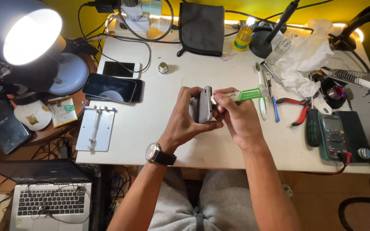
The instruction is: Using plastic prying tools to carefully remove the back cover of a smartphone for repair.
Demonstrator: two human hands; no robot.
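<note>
My left hand (186,116) grips a grey phone (202,105) held on edge above the white table (150,124). My right hand (236,114) holds a green and white tube (247,94), its tip pressed against the phone's edge. A watch (156,153) sits on my left wrist. Both hands meet at the middle of the table, close to its front edge.
Two phones (116,85) lie at the left by a lit desk lamp (31,36). A metal holder plate (96,128), red pliers (298,109), a multimeter (335,134), crumpled tissue (305,55), a grey pouch (201,28) and a laptop (50,201) surround me.
</note>
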